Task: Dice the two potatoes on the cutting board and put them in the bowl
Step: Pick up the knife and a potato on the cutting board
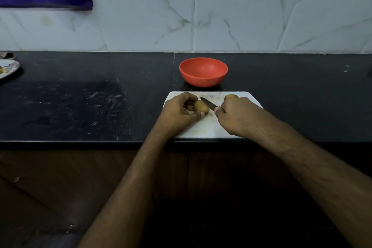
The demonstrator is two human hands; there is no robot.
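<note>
Head view, left hand point(178, 109) pinching a whole potato point(201, 106) on the white cutting board point(209, 129), right hand point(234, 115) gripping a knife point(209, 104), blade angled toward that potato, second potato point(231, 97) just beyond the right knuckles, red bowl point(203, 71) farther beyond both hands.

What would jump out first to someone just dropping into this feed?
Probably the red bowl, bright against the black counter just behind the white cutting board. Next, the two hands on the board: the left hand holds a whole potato, while the right hand grips a knife pointed toward it. A second potato peeks out behind the right hand.
</note>
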